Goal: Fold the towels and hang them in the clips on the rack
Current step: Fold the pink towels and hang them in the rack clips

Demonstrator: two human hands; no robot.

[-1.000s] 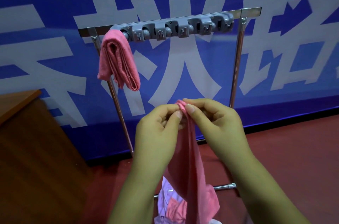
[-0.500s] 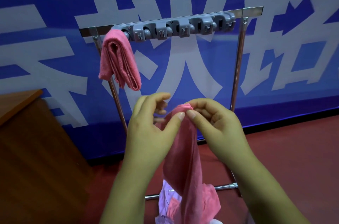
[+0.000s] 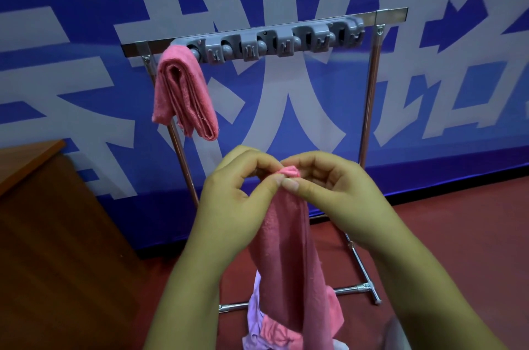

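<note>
I see both thumbs meeting at the bunched top edge of a pink towel point(image 3: 286, 249): my left hand point(image 3: 237, 200) pinches it between thumb and curled fingers, and my right hand point(image 3: 337, 195) pinches the same edge just beside it. The towel hangs straight down from the fingers, its lower end touching a heap of lilac and pink cloths point(image 3: 257, 326). Above and beyond the fingers stands the chrome rack point(image 3: 369, 109), its grey clip bar point(image 3: 280, 40) across the top. A folded pink towel point(image 3: 183, 92) hangs from the leftmost clip, up-left of my left hand.
</note>
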